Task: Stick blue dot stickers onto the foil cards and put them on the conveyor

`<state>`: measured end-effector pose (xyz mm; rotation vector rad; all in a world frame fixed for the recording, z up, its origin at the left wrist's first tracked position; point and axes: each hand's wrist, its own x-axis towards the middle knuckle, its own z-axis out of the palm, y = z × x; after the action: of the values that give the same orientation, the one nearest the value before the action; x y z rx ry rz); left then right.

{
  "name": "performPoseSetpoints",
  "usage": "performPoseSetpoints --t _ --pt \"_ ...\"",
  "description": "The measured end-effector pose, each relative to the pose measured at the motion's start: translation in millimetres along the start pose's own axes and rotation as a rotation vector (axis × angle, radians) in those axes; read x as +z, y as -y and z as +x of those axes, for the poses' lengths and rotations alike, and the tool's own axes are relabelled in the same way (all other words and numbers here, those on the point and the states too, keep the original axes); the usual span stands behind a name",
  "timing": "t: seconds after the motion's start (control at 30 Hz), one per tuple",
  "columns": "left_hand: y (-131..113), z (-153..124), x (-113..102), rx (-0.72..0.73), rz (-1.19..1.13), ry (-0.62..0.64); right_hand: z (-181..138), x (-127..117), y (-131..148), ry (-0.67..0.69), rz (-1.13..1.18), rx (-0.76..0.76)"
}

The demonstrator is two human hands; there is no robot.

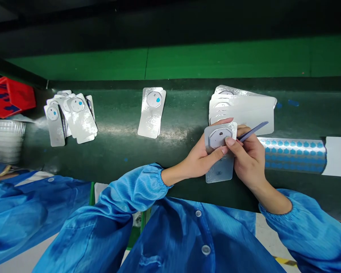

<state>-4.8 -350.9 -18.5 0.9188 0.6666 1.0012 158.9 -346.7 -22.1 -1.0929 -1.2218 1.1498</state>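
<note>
My left hand [200, 157] is closed on a silver plate [220, 170] with rounded corners and an octagonal outline around a small dark hole. The plate is held a little above the bench, upper end toward the far side. My right hand [248, 161] has its thumb pressed on the plate's face by the octagon. Tucked in its fingers is a slim purple tool [252, 131], flat and tapered, pointing up and right; its kind is unclear. Just beyond both hands lies a fanned stack of similar plates [247, 108].
Right of my hands, a strip of round blue stickers [294, 151] lies by a white sheet [338, 156]. Plates with blue dots lie mid-bench [151, 117] and in a left pile [83, 117]. A red bin [19, 96] and a co-worker's blue sleeve [19, 212] are far left.
</note>
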Motion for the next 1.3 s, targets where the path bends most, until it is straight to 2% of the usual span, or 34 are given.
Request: performPoseSetpoints --t 0.17,0.37,0.5,0.6,0.67,0.73,0.83,0.9,1.0,1.07,1.13,1.2,1.3 --pt "0 0 -3 0.007 0.059 -0.036 1 -4 -2 0.007 -0.006 0.011" --pt "0 3 -6 -0.030 -0.019 0.010 2 -8 -3 0.044 0.055 0.120" --pt "1 3 -8 -0.065 -0.043 -0.074 0 -7 -2 0.040 0.071 0.157" --pt "-1 4 -8 -0.146 -0.159 -0.118 -1 -7 -1 0.045 0.153 0.171" --pt "-4 5 -7 -0.214 -0.247 -0.085 0 -7 0 -0.002 0.104 0.130" --pt "-8 6 -5 -0.239 -0.289 -0.068 3 -10 2 -0.086 -0.098 0.024" --pt "-12 7 -3 -0.241 -0.308 -0.123 8 -17 6 -0.226 -0.407 -0.150" --pt "-14 7 -3 -0.250 -0.326 -0.158 10 -20 8 -0.322 -0.444 -0.224" --pt "-16 7 -3 -0.265 -0.331 -0.194 10 -21 8 -0.417 -0.312 -0.325" --pt "-16 7 -3 -0.259 -0.315 -0.202 9 -21 8 -0.366 -0.219 -0.373" --pt "-17 6 -3 -0.239 -0.300 -0.205 8 -21 8 -0.254 -0.185 -0.401" --pt "-18 5 -3 -0.236 -0.284 -0.202 7 -21 8 -0.167 -0.199 -0.424" --pt "-20 5 -4 -0.244 -0.265 -0.186 7 -22 9 -0.106 -0.233 -0.440"
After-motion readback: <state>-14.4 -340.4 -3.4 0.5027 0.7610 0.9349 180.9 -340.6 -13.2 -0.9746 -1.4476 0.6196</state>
